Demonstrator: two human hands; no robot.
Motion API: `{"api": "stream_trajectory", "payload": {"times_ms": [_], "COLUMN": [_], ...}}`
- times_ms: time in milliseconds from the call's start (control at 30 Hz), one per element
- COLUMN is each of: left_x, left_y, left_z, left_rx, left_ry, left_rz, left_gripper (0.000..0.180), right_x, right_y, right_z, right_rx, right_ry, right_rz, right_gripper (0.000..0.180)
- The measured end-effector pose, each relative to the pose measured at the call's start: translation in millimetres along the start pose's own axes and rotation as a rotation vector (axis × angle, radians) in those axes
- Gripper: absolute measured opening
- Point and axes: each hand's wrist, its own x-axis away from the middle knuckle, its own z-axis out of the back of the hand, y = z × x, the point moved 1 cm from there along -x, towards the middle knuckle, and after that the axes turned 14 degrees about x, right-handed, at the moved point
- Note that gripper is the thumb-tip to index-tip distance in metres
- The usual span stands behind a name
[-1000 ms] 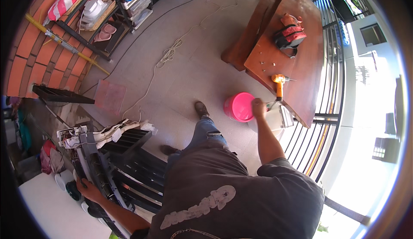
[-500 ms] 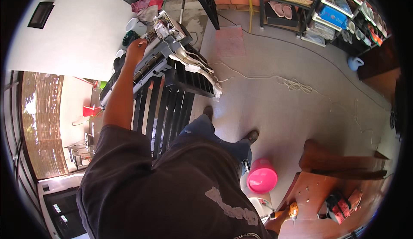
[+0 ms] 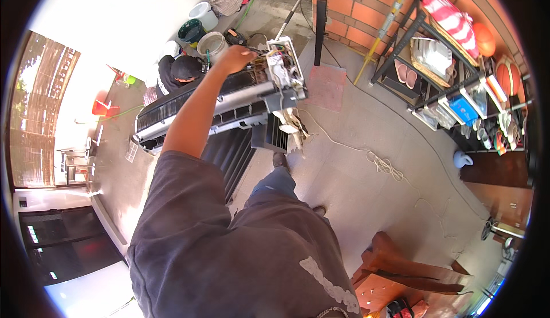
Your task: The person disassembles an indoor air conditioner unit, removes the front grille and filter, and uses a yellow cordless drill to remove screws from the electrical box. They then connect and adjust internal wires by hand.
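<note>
An uncovered wall air-conditioner unit (image 3: pixel 215 105), long and grey with a dark finned face, rests over a black slatted bench (image 3: pixel 228 153). At its right end an open white housing (image 3: pixel 286 66) shows wiring inside. Across the unit reaches my left arm, and my left hand (image 3: pixel 235 60) is at the inner parts beside that housing. Its fingers are closed; what they grip is too small to make out. White-wrapped pipes and cables (image 3: pixel 292 124) hang from the unit's right end. My right hand is out of view.
Beyond the unit a person in dark clothes (image 3: pixel 180 74) crouches near several buckets (image 3: pixel 212 44). A coiled pale cord (image 3: pixel 385 166) lies on the floor to the right. A shoe rack (image 3: pixel 441 77) stands at the far right, a brown wooden table (image 3: pixel 378 292) at lower right.
My view has turned, bringing the crouching person into sight. My left hand now sits closer to the wired housing. My right hand and the orange drill in it have left the view, mostly or wholly.
</note>
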Motion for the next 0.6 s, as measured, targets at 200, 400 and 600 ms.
{"api": "stream_trajectory", "payload": {"times_ms": [200,400,600], "left_x": [-18,-10,-30], "left_y": [6,6,-12], "left_z": [-19,-20,-19], "left_rx": [0.294,0.415,0.484], "left_ry": [-0.060,-0.198,-0.345], "left_rz": [0.080,-0.038,-0.235], "left_gripper": [0.042,0.026,0.023], "right_x": [8,-6,-8], "right_y": [-75,-206,-433], "right_z": [79,142,148], "right_rx": [-0.120,-0.338,-0.232], "right_ry": [0.116,0.151,-0.347], "right_rz": [0.086,0.457,0.992], "right_gripper": [0.054,0.047,0.034]}}
